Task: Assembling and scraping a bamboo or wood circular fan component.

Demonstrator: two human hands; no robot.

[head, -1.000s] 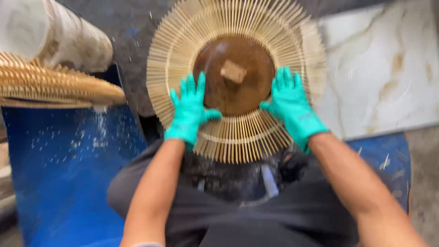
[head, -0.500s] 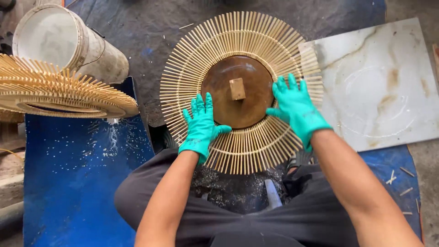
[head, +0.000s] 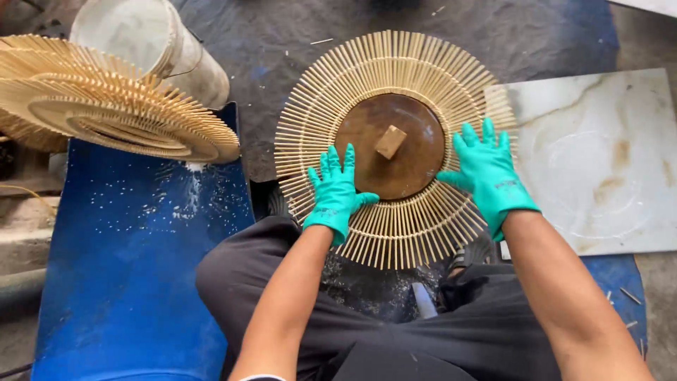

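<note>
Seen from above, a seated person in dark trousers leans over a dark floor (head: 296,28). To their left lies a large blue sheet (head: 127,282) flecked with pale dust, its lower edge cut off by the frame. To their right, a pale marbled slab (head: 606,162) runs out of view.

In the centre lies a round sunburst disc of thin bamboo sticks (head: 395,63), with a round brown plate (head: 412,141) on its middle and a small wooden block (head: 390,142) on top. Bare floor shows above the disc; its right rim overlaps the slab.

Both forearms reach forward. The left hand (head: 336,190), in a teal glove, lies flat with fingers spread on the sticks at the plate's lower left edge. The right hand (head: 489,173), gloved alike, is spread flat at the plate's right edge.

At upper left, a stack of similar stick discs (head: 120,106) is partly cut off, hiding the base of a white bucket (head: 151,42) behind it.
</note>
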